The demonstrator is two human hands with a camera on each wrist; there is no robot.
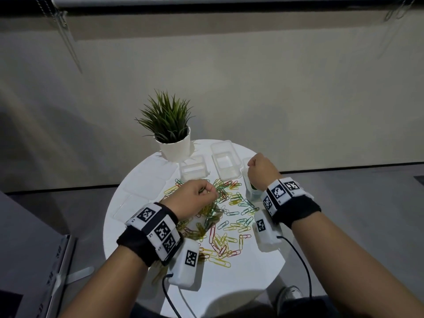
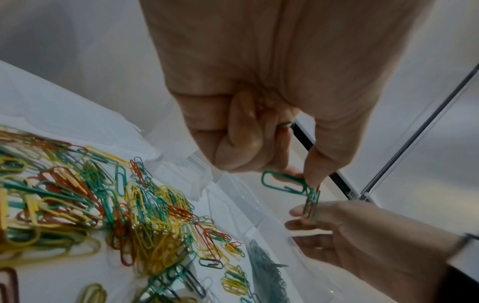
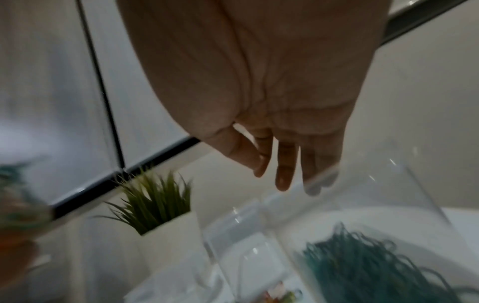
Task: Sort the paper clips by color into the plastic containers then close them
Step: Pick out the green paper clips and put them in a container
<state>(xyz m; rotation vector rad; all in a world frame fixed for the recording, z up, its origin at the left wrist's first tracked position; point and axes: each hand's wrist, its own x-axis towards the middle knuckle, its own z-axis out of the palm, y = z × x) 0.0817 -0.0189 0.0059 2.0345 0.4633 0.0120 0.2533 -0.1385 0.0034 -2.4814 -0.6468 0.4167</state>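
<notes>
The left hand is curled, thumb and forefinger pinching green wire paper clips. One lies crosswise at the fingertips and at least one more hangs hooked below it; the hanging one may carry a reddish clip with it, though that is hard to tell. A bit of green wire also shows inside the curled fingers. Just beyond those clips the right hand holds nothing, its fingers hanging loose and nearly straight.

The bunch likely needs shaking apart or unhooking first, so that only green drops; I judge the free right hand best placed to strip off a stray.

Directly under the right hand stands the clear plastic container holding green clips, lid off. Under and around the left hand spreads the loose pile of yellow, green and red paper clips, too many to count.

Beyond the left hand are two more clear plastic containers, making three, all open. Flat clear lids lie to its left; their number is unclear. One potted green plant stands farthest off on the round white table.
</notes>
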